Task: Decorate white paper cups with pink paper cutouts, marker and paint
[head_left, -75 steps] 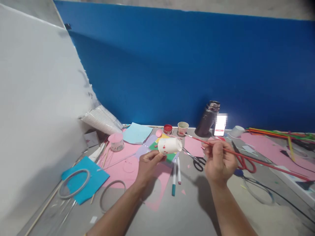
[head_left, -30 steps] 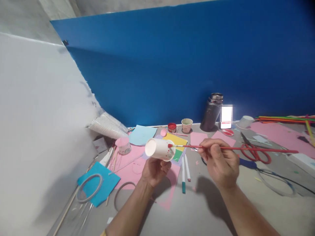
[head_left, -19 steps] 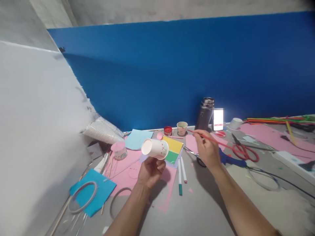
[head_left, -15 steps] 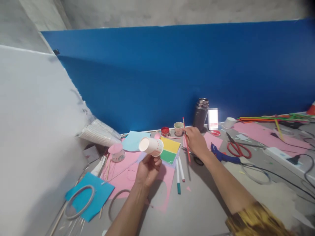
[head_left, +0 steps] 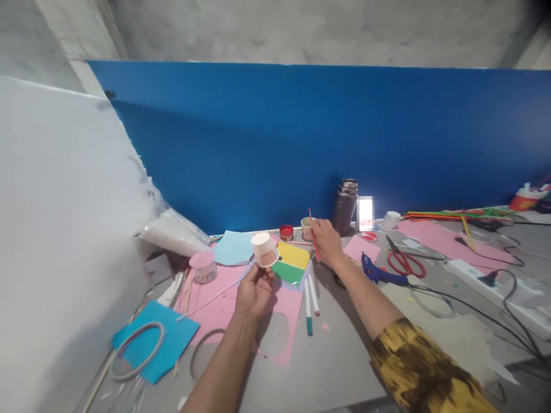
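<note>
My left hand is closed on the rim of a small white paper cup, held upside down and slightly tilted; a pinkish patch shows on its side. My right hand grips a thin red paintbrush, held nearly upright, though its lower tip is hard to make out. Just behind the brush stands another paper cup, partly hidden by the right hand. An open jar of red paint is left of that cup. Below the held cup lie yellow and green sheets.
A dark flask stands by the blue panel. On the right are a blue glue gun, red-handled scissors and a power strip with cords. Stacked cups and a pink-topped cup are on the left. Two markers lie centrally.
The cup in my left hand has turned from lying sideways to base-up. My right hand, with the brush, has shifted slightly left and down in view; the whole view has also shifted.
</note>
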Motion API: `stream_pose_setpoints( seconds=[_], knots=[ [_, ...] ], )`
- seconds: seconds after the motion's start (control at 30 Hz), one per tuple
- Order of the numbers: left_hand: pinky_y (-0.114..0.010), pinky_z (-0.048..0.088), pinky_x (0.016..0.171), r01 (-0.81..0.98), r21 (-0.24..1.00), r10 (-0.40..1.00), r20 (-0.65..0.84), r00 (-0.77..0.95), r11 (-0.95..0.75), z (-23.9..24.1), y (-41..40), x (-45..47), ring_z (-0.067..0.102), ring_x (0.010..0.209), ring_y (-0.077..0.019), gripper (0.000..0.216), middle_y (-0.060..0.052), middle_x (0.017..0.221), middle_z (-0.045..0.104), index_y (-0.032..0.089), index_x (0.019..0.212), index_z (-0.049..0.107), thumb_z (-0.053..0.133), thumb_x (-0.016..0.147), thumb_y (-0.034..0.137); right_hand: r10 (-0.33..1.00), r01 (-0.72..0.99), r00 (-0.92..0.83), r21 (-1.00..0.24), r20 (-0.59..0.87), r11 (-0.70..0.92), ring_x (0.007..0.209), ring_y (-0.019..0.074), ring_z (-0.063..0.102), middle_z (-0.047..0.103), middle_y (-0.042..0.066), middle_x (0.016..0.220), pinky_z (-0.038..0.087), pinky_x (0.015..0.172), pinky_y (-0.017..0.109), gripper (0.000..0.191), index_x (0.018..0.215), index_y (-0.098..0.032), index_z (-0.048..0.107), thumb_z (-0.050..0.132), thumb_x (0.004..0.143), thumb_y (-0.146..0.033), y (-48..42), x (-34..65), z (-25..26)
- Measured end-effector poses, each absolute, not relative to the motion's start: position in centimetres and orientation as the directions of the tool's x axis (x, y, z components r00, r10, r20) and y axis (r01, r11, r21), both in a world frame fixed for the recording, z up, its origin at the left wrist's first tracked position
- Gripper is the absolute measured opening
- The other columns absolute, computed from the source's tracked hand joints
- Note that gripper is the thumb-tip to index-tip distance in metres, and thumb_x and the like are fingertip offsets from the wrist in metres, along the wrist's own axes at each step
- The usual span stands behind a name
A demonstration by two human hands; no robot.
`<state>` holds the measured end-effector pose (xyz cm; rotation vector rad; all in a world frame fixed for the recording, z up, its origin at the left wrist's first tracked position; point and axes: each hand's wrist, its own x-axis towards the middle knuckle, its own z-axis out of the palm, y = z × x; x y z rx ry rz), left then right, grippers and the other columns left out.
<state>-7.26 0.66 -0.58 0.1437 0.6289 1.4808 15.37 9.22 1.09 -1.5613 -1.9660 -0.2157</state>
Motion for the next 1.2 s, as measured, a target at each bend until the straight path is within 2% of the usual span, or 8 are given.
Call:
stream_pose_setpoints(
  seconds=[0.07, 0.17, 0.3, 0.37, 0.43, 0.53, 0.83, 1.2],
  knots=[
    [-0.018, 0.053, 0.053, -0.879, 0.467, 0.947, -0.316, -0.062, 0.098, -0.6, 0.7, -7.3, 0.058, 0.058, -0.0095, 0.019, -0.003, 0.071, 0.061, 0.012, 0.090, 0.058, 0.043, 0.102, 0.011, 0.818, 0.901, -0.152, -0.262, 0.555, 0.345, 0.105, 0.0272, 0.059, 0.071, 0.014, 0.115, 0.050, 0.081, 0.034, 0.027, 0.117, -0.019, 0.069, 0.052, 0.096, -0.014, 8.8, 14.9, 0.1],
    [-0.018, 0.052, 0.051, -0.875, 0.476, 0.937, -0.338, -0.084, 0.093, -0.6, 0.7, -7.2, 0.058, 0.056, -0.0094, 0.021, -0.003, 0.068, 0.061, 0.011, 0.088, 0.059, 0.044, 0.102, 0.011, 0.791, 0.853, -0.159, -0.321, 0.590, 0.411, 0.104, 0.0240, 0.063, 0.074, 0.009, 0.113, 0.051, 0.089, 0.033, 0.024, 0.112, -0.022, 0.071, 0.052, 0.098, -0.018, 8.6, 15.0, -0.7],
    [-0.018, 0.051, 0.050, -0.873, 0.474, 0.940, -0.337, -0.062, 0.112, -0.7, 0.7, -6.9, 0.057, 0.054, -0.0087, 0.021, -0.002, 0.068, 0.061, 0.011, 0.088, 0.060, 0.044, 0.102, 0.011, 0.762, 0.800, 0.000, -0.457, 0.648, 0.388, 0.111, 0.0235, 0.065, 0.074, 0.010, 0.120, 0.047, 0.101, 0.035, 0.037, 0.118, -0.018, 0.070, 0.039, 0.104, -0.032, 9.7, 15.6, 0.5],
    [-0.018, 0.051, 0.050, -0.865, 0.490, 0.941, -0.331, -0.070, 0.108, -0.7, 0.7, -6.8, 0.057, 0.054, -0.0088, 0.020, -0.002, 0.069, 0.062, 0.011, 0.089, 0.060, 0.045, 0.101, 0.010, 0.774, 0.764, 0.090, -0.543, 0.626, 0.350, 0.107, 0.0235, 0.068, 0.077, 0.010, 0.114, 0.048, 0.097, 0.033, 0.043, 0.107, -0.018, 0.074, 0.037, 0.104, -0.038, 10.7, 15.5, 1.3],
    [-0.019, 0.051, 0.051, -0.850, 0.521, 0.938, -0.329, -0.110, 0.083, -0.8, 0.7, -6.7, 0.058, 0.054, -0.0093, 0.018, -0.002, 0.069, 0.062, 0.012, 0.089, 0.060, 0.047, 0.100, 0.010, 0.804, 0.739, 0.147, -0.604, 0.577, 0.298, 0.094, 0.0234, 0.072, 0.079, 0.011, 0.100, 0.051, 0.085, 0.030, 0.048, 0.093, -0.016, 0.076, 0.037, 0.103, -0.043, 12.0, 15.1, 1.7],
    [-0.019, 0.052, 0.052, -0.826, 0.561, 0.928, -0.334, -0.166, 0.054, -1.0, 0.7, -6.7, 0.059, 0.055, -0.0096, 0.015, -0.002, 0.069, 0.062, 0.012, 0.089, 0.060, 0.049, 0.099, 0.009, 0.841, 0.732, 0.193, -0.645, 0.505, 0.219, 0.080, 0.0225, 0.072, 0.080, 0.011, 0.088, 0.049, 0.072, 0.028, 0.048, 0.086, -0.015, 0.075, 0.039, 0.101, -0.043, 14.3, 14.5, 2.1],
    [-0.017, 0.047, 0.047, -0.817, 0.575, 0.921, -0.341, -0.189, 0.046, -1.0, 1.1, -7.5, 0.053, 0.053, -0.0069, 0.017, -0.002, 0.073, 0.060, 0.011, 0.090, 0.058, 0.045, 0.102, 0.011, 0.932, 0.804, 0.096, -0.579, 0.351, 0.135, 0.080, 0.0180, 0.070, 0.078, 0.008, 0.085, 0.042, 0.070, 0.024, 0.034, 0.081, -0.017, 0.074, 0.053, 0.099, -0.037, 20.3, 13.0, 5.1],
    [-0.018, 0.046, 0.044, -0.824, 0.564, 0.914, -0.361, -0.184, 0.057, -0.6, 1.0, -7.7, 0.051, 0.052, -0.0075, 0.014, -0.004, 0.078, 0.061, 0.012, 0.092, 0.058, 0.046, 0.101, 0.012, 0.975, 0.896, 0.028, -0.439, 0.221, 0.074, 0.095, 0.0231, 0.070, 0.077, 0.013, 0.103, 0.045, 0.075, 0.027, 0.037, 0.100, -0.019, 0.074, 0.050, 0.101, -0.047, 23.2, 10.2, 3.5]
  ],
)
